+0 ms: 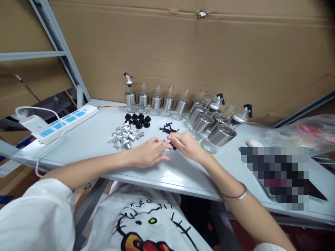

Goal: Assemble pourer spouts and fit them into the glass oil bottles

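My left hand [150, 152] is over the front middle of the table, thumb and fingers pinching a small whitish piece [165, 152] that is mostly covered. Close against it, my right hand [188, 145] is closed, thumb on top. Small black parts show between the two hands; whether they are held or lie on the table, I cannot tell. Just behind the hands lies a pile of black levers [169, 128]. To the left are silver pourer spouts [127, 135] in a loose heap, with black stoppers [138, 120] grouped behind them.
Glass bottles with steel sleeves [168, 103] line the back and right of the table; several carry pourers. A power strip [65, 123] with a plugged-in white cable is at left. At right are a pale rounded object [254, 143], a blurred-out flat item and a plastic bag [300, 134].
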The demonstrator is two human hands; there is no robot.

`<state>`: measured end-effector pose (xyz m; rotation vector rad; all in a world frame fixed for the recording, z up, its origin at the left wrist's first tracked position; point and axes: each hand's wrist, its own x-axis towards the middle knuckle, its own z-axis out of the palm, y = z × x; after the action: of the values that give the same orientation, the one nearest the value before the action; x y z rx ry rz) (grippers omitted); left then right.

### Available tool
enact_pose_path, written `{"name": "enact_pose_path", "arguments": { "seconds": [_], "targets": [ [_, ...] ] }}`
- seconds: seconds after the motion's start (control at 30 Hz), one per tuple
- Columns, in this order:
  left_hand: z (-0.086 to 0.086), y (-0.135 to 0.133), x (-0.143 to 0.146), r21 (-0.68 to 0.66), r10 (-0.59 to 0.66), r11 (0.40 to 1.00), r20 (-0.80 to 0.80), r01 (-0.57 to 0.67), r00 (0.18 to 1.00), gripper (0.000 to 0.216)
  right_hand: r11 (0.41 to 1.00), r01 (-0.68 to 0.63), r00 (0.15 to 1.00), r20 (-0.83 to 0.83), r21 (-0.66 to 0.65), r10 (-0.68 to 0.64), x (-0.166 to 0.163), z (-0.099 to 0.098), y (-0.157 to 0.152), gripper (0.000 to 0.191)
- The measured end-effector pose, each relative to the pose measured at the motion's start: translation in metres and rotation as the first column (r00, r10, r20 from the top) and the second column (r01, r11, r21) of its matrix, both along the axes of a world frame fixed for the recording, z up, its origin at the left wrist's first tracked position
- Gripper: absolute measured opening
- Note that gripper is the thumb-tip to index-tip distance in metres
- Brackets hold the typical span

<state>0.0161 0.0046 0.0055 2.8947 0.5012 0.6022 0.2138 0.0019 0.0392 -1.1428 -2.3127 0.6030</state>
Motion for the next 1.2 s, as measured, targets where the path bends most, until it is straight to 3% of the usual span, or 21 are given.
{"name": "enact_pose_path", "arguments": {
  "seconds": [0.27,0.43,0.63,0.77,0.87,0.97,1.03,1.13,1.2],
  "targets": [
    [0.003,-0.005,-0.005,0.073,-0.008,0.997,-0.048,0.012,0.999,0.033,0.965,-0.098,0.971,-0.234,-0.244,0.039,-0.004,-0.005,-0.005,0.066],
    [0.005,-0.004,-0.004,0.175,-0.003,0.984,-0.117,0.023,0.993,0.029,0.96,-0.107,0.988,-0.139,-0.258,0.073,-0.006,0.001,-0.009,0.045],
    [0.009,0.002,-0.008,0.199,0.01,0.98,-0.095,0.009,0.995,0.032,0.991,-0.07,0.982,-0.18,-0.114,0.049,-0.007,0.001,-0.009,0.026],
    [0.026,0.007,-0.011,0.143,0.043,0.989,-0.044,-0.036,0.998,0.048,0.998,-0.013,0.943,-0.334,-0.06,-0.008,-0.005,-0.001,-0.006,0.023],
    [0.043,0.018,-0.016,0.072,0.145,0.987,-0.033,-0.142,0.989,0.045,0.998,0.05,0.9,-0.43,-0.044,-0.063,-0.004,-0.001,-0.004,0.026],
    [0.057,0.037,-0.03,0.082,0.42,0.907,-0.097,-0.413,0.902,0.038,0.996,0.083,0.874,-0.477,-0.037,-0.091,-0.004,0.0,-0.003,0.03],
    [0.062,0.054,-0.044,0.215,0.581,0.813,-0.242,-0.541,0.777,0.036,0.996,0.085,0.869,-0.486,-0.035,-0.091,-0.004,0.0,-0.004,0.031],
    [0.063,0.078,-0.062,0.311,0.686,0.723,-0.435,-0.617,0.584,0.038,0.997,0.074,0.877,-0.474,-0.026,-0.078,-0.004,0.001,-0.005,0.03],
    [0.06,0.089,-0.066,0.298,0.679,0.72,-0.49,-0.626,0.547,0.039,0.998,0.064,0.885,-0.461,-0.025,-0.068,-0.004,0.002,-0.006,0.029]
  ]
}}
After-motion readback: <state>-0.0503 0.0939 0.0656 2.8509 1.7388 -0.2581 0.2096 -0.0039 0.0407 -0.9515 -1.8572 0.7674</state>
